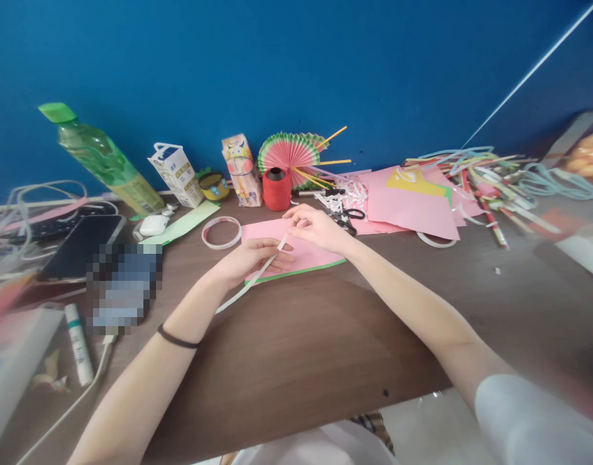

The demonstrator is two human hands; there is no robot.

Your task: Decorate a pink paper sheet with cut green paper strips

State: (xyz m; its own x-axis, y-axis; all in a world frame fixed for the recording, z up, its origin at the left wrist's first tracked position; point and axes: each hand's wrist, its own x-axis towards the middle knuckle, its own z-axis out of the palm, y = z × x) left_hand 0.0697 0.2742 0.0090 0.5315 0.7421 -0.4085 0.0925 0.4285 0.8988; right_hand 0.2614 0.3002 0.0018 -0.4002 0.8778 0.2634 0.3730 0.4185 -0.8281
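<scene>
A pink paper sheet (320, 248) with a green strip along its near edge lies on the desk under both hands. My right hand (320, 229) is over the sheet, its fingertips pinched at the upper end of a narrow white strip (243, 290). That strip runs down across my left hand (252, 258) toward the wrist. The left fingers are stretched out and slightly spread over the sheet's left half; whether they press on the strip is hard to see. A roll of tape (221, 244) lies just left of the sheet.
Behind stand a red thread spool (277, 194), a folded paper fan (289, 155), small cartons (177, 174) and a green bottle (100, 155). Scissors (347, 219), pink papers (413, 206) and bundled strips lie to the right. A phone (83, 245), marker (78, 345) and cable are on the left.
</scene>
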